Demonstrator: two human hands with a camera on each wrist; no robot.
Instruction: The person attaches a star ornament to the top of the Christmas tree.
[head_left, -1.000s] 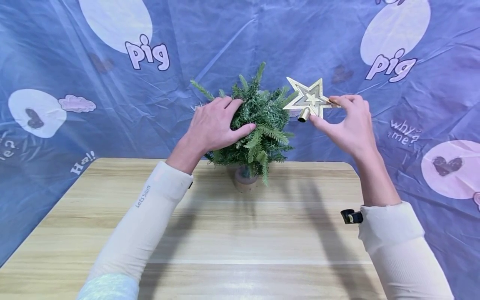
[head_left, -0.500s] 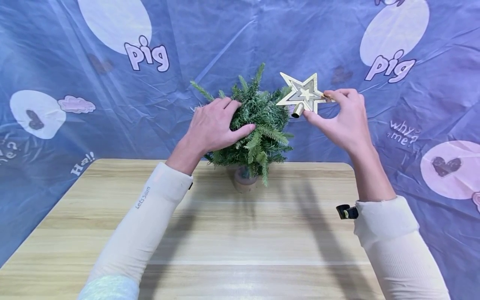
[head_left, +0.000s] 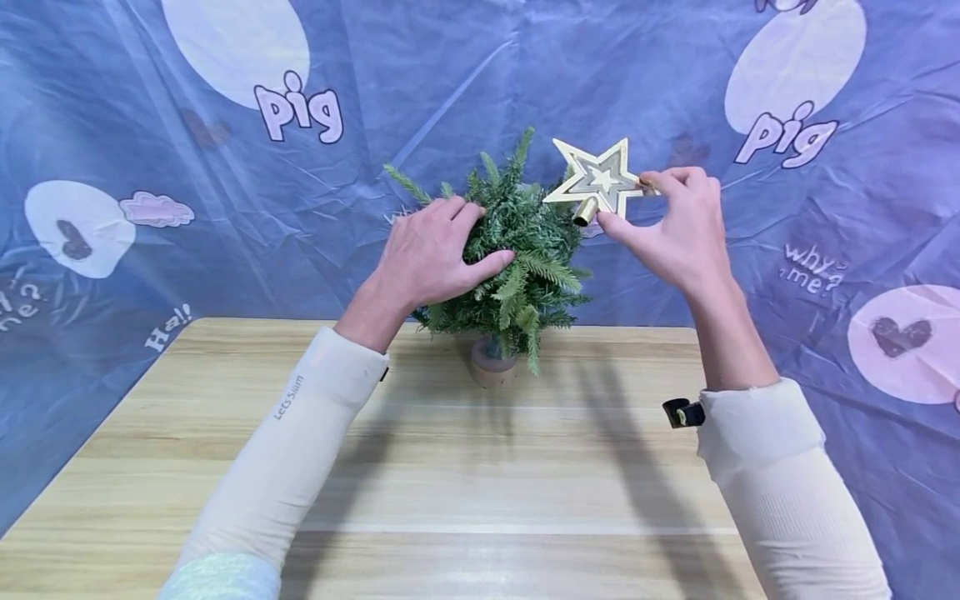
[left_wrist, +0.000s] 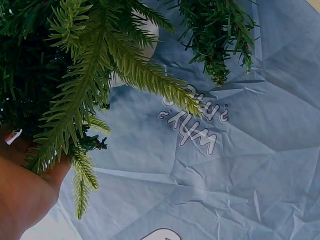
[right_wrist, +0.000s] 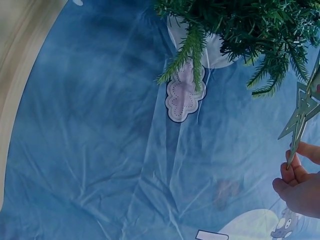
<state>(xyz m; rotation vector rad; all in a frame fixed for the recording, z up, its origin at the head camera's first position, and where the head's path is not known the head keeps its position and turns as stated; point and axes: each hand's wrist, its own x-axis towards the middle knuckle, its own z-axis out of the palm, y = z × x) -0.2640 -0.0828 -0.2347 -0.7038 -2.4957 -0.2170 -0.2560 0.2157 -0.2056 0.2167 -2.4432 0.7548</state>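
A small artificial Christmas tree (head_left: 536,229) stands at the back of the table on a round pinkish base (head_left: 492,367). My left hand (head_left: 427,258) grips its upper left side, thumb across the front and fingertips sunk in the foliage. In the left wrist view green needles (left_wrist: 80,95) cover most of that hand (left_wrist: 30,195). To the right of the treetop, my right hand (head_left: 682,229) pinches a gold star topper (head_left: 600,177) by its right-hand points. The star's short tube socket (head_left: 586,212) points down and left. In the right wrist view the star (right_wrist: 301,110) appears nearly edge-on.
The wood-grain table (head_left: 480,467) carries the tree near its back edge. Behind hangs a wrinkled blue printed cloth (head_left: 420,67). A black strap piece (head_left: 682,413) sticks out from the right cuff.
My right hand has carried the star left and slightly up, closer to the treetop. The left hand keeps its place on the tree.
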